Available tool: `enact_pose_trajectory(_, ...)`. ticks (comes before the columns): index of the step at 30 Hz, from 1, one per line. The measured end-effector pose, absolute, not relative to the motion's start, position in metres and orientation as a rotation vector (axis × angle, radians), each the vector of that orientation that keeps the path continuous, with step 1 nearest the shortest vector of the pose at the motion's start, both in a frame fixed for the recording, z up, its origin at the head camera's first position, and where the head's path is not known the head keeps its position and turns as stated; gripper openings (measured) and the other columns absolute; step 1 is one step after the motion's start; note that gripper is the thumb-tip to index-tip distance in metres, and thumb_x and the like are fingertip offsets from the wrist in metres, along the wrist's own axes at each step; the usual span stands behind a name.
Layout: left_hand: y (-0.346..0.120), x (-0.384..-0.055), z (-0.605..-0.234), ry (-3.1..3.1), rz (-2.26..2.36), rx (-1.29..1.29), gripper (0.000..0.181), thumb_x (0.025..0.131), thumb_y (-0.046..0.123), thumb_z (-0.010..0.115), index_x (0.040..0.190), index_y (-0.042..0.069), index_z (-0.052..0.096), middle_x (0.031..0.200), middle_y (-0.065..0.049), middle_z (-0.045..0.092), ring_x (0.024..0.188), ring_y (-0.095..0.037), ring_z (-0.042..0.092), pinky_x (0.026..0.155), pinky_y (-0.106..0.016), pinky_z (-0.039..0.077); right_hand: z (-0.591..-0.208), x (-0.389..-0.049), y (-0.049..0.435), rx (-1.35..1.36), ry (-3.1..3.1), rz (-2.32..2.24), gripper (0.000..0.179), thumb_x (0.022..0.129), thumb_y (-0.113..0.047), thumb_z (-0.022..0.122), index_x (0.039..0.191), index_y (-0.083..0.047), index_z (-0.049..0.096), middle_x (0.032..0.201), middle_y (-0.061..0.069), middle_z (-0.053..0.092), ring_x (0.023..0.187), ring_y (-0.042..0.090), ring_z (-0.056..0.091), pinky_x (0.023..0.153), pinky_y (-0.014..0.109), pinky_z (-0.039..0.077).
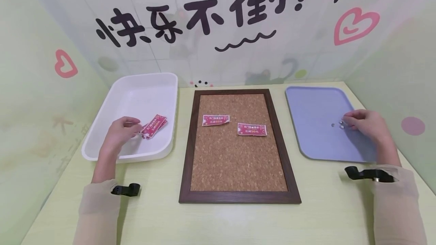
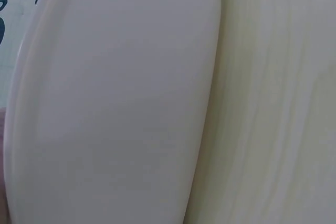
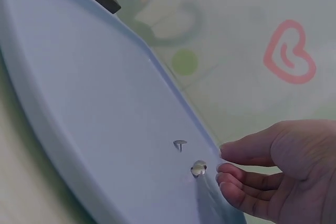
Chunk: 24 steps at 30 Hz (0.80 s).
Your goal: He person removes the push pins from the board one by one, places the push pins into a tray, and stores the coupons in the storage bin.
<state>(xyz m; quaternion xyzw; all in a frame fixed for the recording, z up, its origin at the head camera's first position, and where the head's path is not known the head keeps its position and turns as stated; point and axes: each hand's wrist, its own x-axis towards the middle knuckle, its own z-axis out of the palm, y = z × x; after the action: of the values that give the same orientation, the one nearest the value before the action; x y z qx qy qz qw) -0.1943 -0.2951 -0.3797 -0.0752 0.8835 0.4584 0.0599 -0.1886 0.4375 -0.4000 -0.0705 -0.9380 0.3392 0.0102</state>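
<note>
My left hand [image 1: 124, 133] reaches into the white tray [image 1: 89, 139], its fingertips right at the edge of several pink paper coupons [image 1: 154, 126] that overlap one another. A gap shows between its forefinger and thumb. The left wrist view shows mostly the tray's outer wall [image 2: 126, 87]. Over the blue tray [image 1: 320, 105], my right hand [image 1: 366, 122] has thumb and forefinger tips close together beside a few metal thumbtacks [image 1: 341, 125]. One thumbtack [image 3: 180, 143] shows its pin in the right wrist view. No thumbtack is visible between the fingertips there.
Between the trays lies a cork board [image 1: 238, 165] in a dark wooden frame. On its upper half are a left coupon [image 1: 214, 121] and a right coupon [image 1: 252, 131], slightly lower. Printed walls enclose the pale table [image 1: 238, 224] at the back and sides.
</note>
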Motion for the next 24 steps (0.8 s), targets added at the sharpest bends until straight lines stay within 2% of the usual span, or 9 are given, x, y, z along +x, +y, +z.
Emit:
enact_pose_trajectory(5, -0.294, -0.195, -0.378, 2.683, 1.411, -0.175, 0.045, 0.102, 0.017, 0.057, 0.136, -0.011, 0.049, 0.129, -0.026, 0.054, 0.103, -0.028, 0.06, 0.086, -0.028, 0.055, -0.393, -0.188, 0.431, -0.2, -2.908, 1.047, 0.047, 0.1, -0.031, 0.061, 0.12, 0.012, 0.061, 0.076, -0.013, 0.065, 0.066, 0.001, 0.058, 0.063, 0.02, 0.04)
enact_pose_trajectory(11, -0.29, -0.196, -0.375, 2.728, 1.426, -0.118, 0.043, 0.103, 0.019, 0.057, 0.135, -0.009, 0.052, 0.127, -0.025, 0.056, 0.105, -0.028, 0.06, 0.084, -0.026, 0.055, -0.383, -0.19, 0.416, -0.124, -2.895, 1.069, 0.045, 0.101, -0.03, 0.06, 0.124, 0.009, 0.06, 0.084, -0.022, 0.062, 0.069, -0.006, 0.059, 0.064, 0.015, 0.043)
enact_pose_trajectory(15, -0.284, -0.193, -0.37, 2.736, 1.425, -0.077, 0.043, 0.103, 0.021, 0.057, 0.136, -0.007, 0.052, 0.128, -0.024, 0.056, 0.109, -0.031, 0.059, 0.089, -0.033, 0.052, -0.379, -0.192, 0.403, -0.073, -2.873, 1.049, 0.042, 0.101, -0.028, 0.061, 0.122, 0.007, 0.063, 0.085, -0.017, 0.064, 0.07, -0.007, 0.058, 0.063, 0.014, 0.043)
enact_pose_trajectory(18, -0.278, -0.191, -0.365, 2.758, 1.415, -0.044, 0.043, 0.103, 0.024, 0.058, 0.135, -0.005, 0.053, 0.129, -0.023, 0.056, 0.11, -0.03, 0.057, 0.086, -0.03, 0.05, -0.377, -0.195, 0.393, -0.039, -2.851, 1.028, 0.039, 0.1, -0.028, 0.062, 0.119, 0.006, 0.065, 0.086, -0.009, 0.067, 0.07, -0.007, 0.057, 0.061, 0.015, 0.043)
enact_pose_trajectory(24, -0.261, -0.187, -0.353, 2.778, 1.464, 0.026, 0.039, 0.102, 0.02, 0.059, 0.132, -0.005, 0.055, 0.126, -0.022, 0.058, 0.107, -0.026, 0.056, 0.079, -0.023, 0.052, -0.373, -0.198, 0.376, 0.009, -2.824, 1.083, 0.037, 0.1, -0.026, 0.063, 0.119, 0.006, 0.065, 0.089, -0.005, 0.068, 0.07, -0.003, 0.059, 0.059, 0.018, 0.048)
